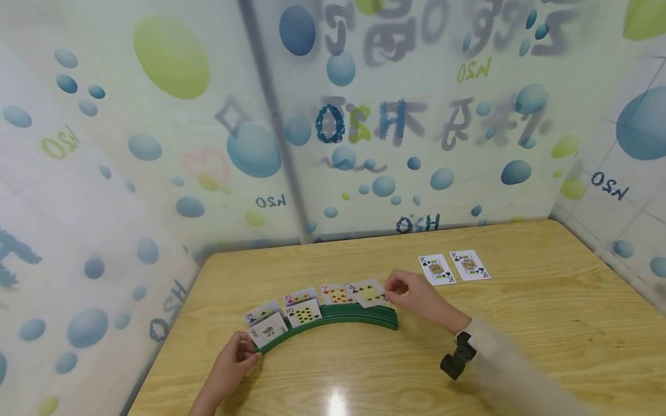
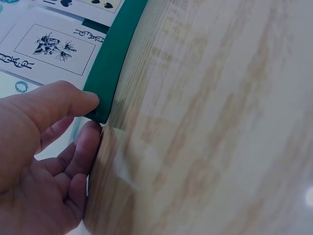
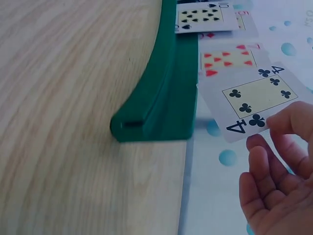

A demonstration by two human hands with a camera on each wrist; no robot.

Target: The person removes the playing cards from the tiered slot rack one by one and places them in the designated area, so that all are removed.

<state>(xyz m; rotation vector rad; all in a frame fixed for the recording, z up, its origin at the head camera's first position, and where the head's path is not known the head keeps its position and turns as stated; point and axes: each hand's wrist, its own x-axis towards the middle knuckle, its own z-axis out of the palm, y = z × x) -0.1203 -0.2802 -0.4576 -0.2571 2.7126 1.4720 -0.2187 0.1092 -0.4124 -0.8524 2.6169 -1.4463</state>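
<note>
A curved green card holder (image 1: 338, 320) stands on the wooden table (image 1: 520, 323) with several playing cards upright in it. My left hand (image 1: 251, 353) pinches its left end between thumb and fingers; the left wrist view shows that hand (image 2: 95, 116) on the holder's green tip (image 2: 110, 68), beside a picture card (image 2: 49, 46). My right hand (image 1: 391, 289) pinches the four of clubs (image 1: 370, 293) at the holder's right end. In the right wrist view this card (image 3: 252, 98) sits behind the holder (image 3: 161, 103), with my fingertips (image 3: 288, 122) on its corner.
Two king cards (image 1: 437, 269) (image 1: 469, 265) lie face up on the table at the back right. A seven of hearts (image 1: 335, 293) and a ten of spades (image 1: 303, 312) stand in the holder. Bubble-patterned walls (image 1: 364, 144) close off the table's far and left sides.
</note>
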